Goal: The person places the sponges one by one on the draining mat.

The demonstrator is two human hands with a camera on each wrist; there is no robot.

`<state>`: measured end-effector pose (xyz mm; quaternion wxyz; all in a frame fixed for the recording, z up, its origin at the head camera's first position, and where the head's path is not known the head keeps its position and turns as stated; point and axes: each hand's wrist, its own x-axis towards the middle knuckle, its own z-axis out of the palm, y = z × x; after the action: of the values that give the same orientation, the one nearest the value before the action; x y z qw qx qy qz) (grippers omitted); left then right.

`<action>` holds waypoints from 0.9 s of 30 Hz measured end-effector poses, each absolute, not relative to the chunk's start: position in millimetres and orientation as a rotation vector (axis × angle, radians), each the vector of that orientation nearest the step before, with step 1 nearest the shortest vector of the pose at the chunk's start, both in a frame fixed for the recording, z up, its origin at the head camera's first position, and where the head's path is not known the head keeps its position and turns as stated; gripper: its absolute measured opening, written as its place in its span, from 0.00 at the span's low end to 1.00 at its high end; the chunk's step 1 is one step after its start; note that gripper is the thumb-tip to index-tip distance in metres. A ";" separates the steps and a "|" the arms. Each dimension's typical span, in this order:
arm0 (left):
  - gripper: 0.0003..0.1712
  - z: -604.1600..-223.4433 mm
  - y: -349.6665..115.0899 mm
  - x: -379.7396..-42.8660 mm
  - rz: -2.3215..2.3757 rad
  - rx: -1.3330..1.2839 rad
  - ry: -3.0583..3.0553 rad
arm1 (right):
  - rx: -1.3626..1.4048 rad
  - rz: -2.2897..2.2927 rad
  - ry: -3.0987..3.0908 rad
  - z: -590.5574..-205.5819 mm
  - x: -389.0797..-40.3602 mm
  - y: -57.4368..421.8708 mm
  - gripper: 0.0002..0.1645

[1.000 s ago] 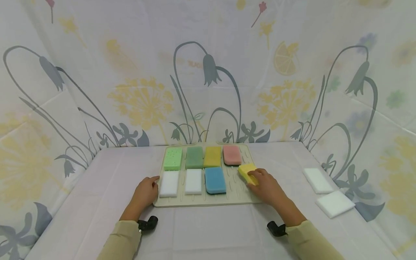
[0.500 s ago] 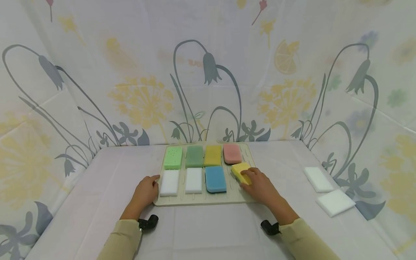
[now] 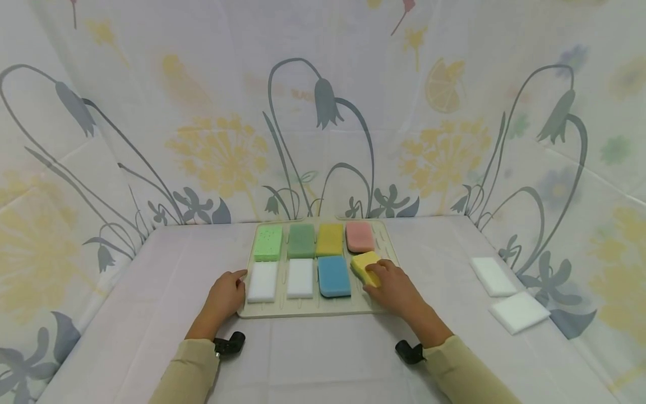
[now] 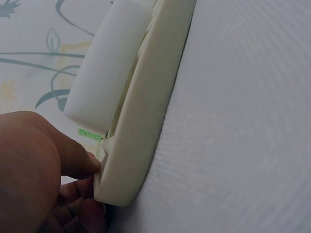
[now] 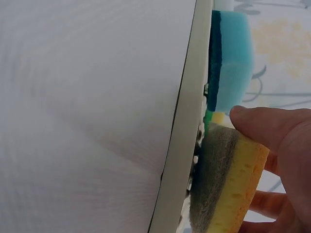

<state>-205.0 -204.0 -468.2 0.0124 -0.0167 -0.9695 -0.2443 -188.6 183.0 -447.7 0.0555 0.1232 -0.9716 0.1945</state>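
A beige ribbed tray (image 3: 323,309) lies on the white-covered table. My left hand (image 3: 224,294) pinches its left edge, thumb on the rim and fingers curled by its side in the left wrist view. My right hand (image 3: 396,286) grips a yellow sponge (image 3: 361,264) over the tray's front right part. In the right wrist view its greyish scouring layer (image 5: 214,177) faces the tray; whether it touches is unclear. Left of it in the front row lie a blue sponge (image 3: 334,276) and two white sponges, one nearer the middle (image 3: 300,278) and one at the left (image 3: 262,282).
Along the tray's back row lie a light green sponge (image 3: 268,243), a darker green one (image 3: 301,241), a yellow one (image 3: 330,240) and a pink one (image 3: 360,237). Two white sponges (image 3: 493,276) lie at the table's right side. A flowered cloth (image 3: 323,168) hangs behind.
My right hand has moved left with the yellow sponge, from the tray's right edge to nearer the blue sponge. The left hand has stayed at the tray's left edge.
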 end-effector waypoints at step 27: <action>0.24 -469.2 -203.9 -206.1 -0.784 -0.054 -3.027 | 0.408 0.485 -3.036 -441.1 -176.0 172.6 0.32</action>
<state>-206.1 -203.9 -469.2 0.0073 -0.0172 -0.9679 -0.2506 -176.0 172.6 -441.1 0.0203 0.1314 -0.9787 0.1564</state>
